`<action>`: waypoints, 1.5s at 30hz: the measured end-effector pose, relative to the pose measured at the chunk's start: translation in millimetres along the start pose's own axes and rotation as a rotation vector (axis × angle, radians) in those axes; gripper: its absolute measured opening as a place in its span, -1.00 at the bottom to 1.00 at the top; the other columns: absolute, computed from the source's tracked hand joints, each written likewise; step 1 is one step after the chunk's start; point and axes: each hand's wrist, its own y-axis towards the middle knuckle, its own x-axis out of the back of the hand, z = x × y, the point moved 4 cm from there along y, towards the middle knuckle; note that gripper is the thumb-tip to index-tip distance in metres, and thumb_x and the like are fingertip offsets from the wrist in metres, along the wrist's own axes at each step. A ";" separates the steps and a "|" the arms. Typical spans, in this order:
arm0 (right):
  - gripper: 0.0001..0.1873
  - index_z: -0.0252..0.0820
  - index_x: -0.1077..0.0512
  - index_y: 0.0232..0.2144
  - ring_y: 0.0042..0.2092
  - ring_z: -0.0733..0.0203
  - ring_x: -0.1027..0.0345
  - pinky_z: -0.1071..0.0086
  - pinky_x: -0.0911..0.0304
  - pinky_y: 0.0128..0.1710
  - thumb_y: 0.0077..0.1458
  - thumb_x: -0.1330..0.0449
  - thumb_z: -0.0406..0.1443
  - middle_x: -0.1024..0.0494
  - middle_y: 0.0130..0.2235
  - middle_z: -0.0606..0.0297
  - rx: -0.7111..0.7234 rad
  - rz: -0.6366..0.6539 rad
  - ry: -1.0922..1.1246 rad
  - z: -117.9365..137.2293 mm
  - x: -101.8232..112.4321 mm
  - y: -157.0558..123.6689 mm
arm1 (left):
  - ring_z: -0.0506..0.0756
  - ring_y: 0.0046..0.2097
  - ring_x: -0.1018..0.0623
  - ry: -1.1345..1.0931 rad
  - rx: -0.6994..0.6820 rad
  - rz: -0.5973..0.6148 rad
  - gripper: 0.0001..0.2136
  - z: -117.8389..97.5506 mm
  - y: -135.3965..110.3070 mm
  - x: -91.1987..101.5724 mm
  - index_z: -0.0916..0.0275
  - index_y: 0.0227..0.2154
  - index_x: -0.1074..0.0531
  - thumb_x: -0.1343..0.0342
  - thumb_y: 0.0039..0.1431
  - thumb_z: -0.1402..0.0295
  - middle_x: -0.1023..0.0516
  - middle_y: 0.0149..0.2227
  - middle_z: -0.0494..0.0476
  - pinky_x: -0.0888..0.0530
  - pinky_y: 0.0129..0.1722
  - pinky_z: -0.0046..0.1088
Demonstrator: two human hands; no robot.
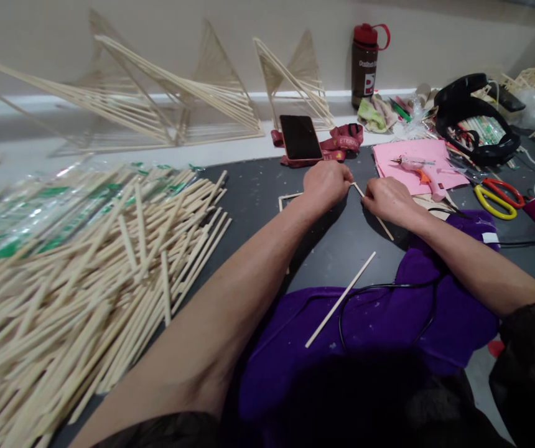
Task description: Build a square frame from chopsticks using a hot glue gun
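Observation:
My left hand [327, 182] is closed in a pinch at a corner where thin wooden sticks meet. Part of a stick frame [290, 197] shows to its left, and my forearm hides much of it. My right hand [387, 200] has its fingers closed on a slim wooden stick [385, 228], which slants down toward the right from that corner. Another loose wooden stick [341, 300] lies nearer me, across the table edge and a purple cloth [295, 336].
A large pile of sticks [85, 280] and clear plastic wrappers [48, 214] cover the left. Behind stand stick structures [221, 102], a phone [301, 138] and a bottle [364, 65]. To the right are a pink glue gun [423, 174], scissors [496, 199] and a black cable [384, 286].

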 end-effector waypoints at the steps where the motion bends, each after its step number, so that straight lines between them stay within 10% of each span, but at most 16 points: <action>1: -0.61 -0.39 -0.58 -0.06 0.02 -0.16 -0.55 0.25 -0.35 -0.14 0.28 -0.03 -0.29 -0.66 -0.05 -0.14 0.003 -0.002 -0.008 0.6 0.3 -0.4 | 0.29 0.11 -0.58 -0.001 -0.002 0.000 -0.68 0.0 0.1 -0.1 0.25 -0.02 -0.65 -0.08 0.26 0.44 -0.67 0.02 0.34 -0.47 0.07 -0.22; 45: -0.59 -0.38 -0.58 -0.02 0.03 -0.22 -0.56 0.21 -0.39 -0.11 0.26 -0.01 -0.35 -0.65 -0.04 -0.21 0.023 0.005 -0.033 13.1 4.3 0.2 | 0.27 0.11 -0.58 0.027 -0.002 -0.003 -0.64 0.5 0.0 -2.6 0.23 -0.01 -0.65 -0.03 0.25 0.44 -0.66 0.04 0.30 -0.45 0.06 -0.27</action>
